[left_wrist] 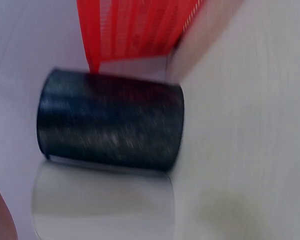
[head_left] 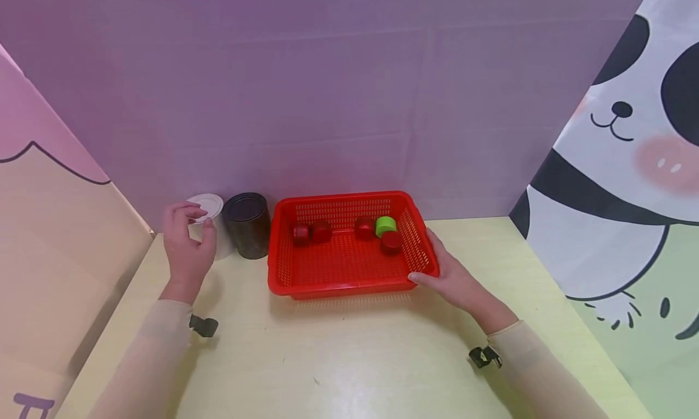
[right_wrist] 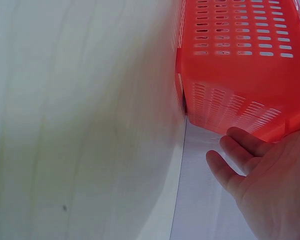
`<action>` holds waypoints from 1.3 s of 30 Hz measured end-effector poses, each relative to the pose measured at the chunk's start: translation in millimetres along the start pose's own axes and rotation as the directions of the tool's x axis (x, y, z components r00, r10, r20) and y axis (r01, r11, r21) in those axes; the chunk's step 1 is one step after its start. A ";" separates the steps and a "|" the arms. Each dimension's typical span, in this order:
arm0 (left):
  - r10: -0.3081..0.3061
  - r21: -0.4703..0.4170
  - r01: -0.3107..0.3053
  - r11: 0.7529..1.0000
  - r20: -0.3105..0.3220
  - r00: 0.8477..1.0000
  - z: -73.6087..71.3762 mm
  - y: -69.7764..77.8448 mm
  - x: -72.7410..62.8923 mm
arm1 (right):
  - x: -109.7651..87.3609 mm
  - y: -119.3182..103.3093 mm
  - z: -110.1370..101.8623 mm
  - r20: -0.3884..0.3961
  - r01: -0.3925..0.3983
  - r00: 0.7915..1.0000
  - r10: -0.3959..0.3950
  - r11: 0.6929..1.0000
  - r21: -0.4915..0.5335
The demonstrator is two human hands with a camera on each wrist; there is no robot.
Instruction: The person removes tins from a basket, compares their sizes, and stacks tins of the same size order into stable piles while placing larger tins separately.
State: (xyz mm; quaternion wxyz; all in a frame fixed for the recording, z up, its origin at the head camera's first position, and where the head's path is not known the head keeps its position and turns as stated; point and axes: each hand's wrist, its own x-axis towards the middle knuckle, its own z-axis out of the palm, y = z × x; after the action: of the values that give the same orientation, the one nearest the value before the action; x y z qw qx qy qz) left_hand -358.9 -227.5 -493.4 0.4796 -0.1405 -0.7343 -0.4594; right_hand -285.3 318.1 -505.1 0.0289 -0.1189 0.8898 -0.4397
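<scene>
My left hand [head_left: 188, 240] is raised beside a white can [head_left: 222, 240] at the back left, fingers bent loosely with a gap to the thumb, overlapping its lid in the head view. Against that can stands a black can [head_left: 248, 228]; the left wrist view shows both side by side. My right hand [head_left: 450, 279] is at the right end of a red plastic basket [head_left: 349, 285]. Its thumb lies at the front right corner and its other fingers [right_wrist: 242, 145] extend loosely along the outer side. In the basket sit several red round caps [head_left: 391, 242] and one green cap [head_left: 385, 225].
A purple cloth backdrop [head_left: 327, 103] rises right behind the cans and basket. Printed panels flank the pale wooden table [head_left: 349, 358], with a panda [head_left: 617, 164] on the right one. Small black cameras [head_left: 204, 326] are strapped at both wrists.
</scene>
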 end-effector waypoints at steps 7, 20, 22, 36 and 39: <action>0.148 -0.040 -0.143 0.989 0.207 0.967 21.6 19.2 3.4 | 1.3 2.4 1.2 -0.006 -0.001 1.000 0.000 1.000 -0.023; 0.064 0.042 -0.129 0.991 0.695 0.716 57.3 43.0 6.7 | -0.6 -1.0 0.8 -0.009 -0.020 1.000 0.019 0.999 -0.028; 0.021 0.066 -0.105 0.992 0.747 0.665 62.3 45.5 9.4 | -0.5 -0.2 0.7 -0.008 -0.019 1.000 0.018 1.000 -0.022; -0.195 0.219 -0.020 0.975 0.902 0.386 100.5 46.3 24.2 | -3.5 -3.0 1.6 -0.010 -0.034 0.999 0.034 0.999 -0.018; -0.189 0.223 -0.050 0.974 0.910 0.370 107.2 43.0 25.8 | -4.9 -5.3 1.4 -0.013 -0.038 0.999 0.038 0.999 -0.019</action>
State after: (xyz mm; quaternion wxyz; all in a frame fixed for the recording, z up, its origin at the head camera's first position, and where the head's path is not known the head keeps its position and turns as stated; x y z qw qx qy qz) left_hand -405.7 -123.6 -461.4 -0.0218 -0.2900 -0.9261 -0.2403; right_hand -279.4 315.1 -502.0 0.0306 -0.0995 0.8963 -0.4311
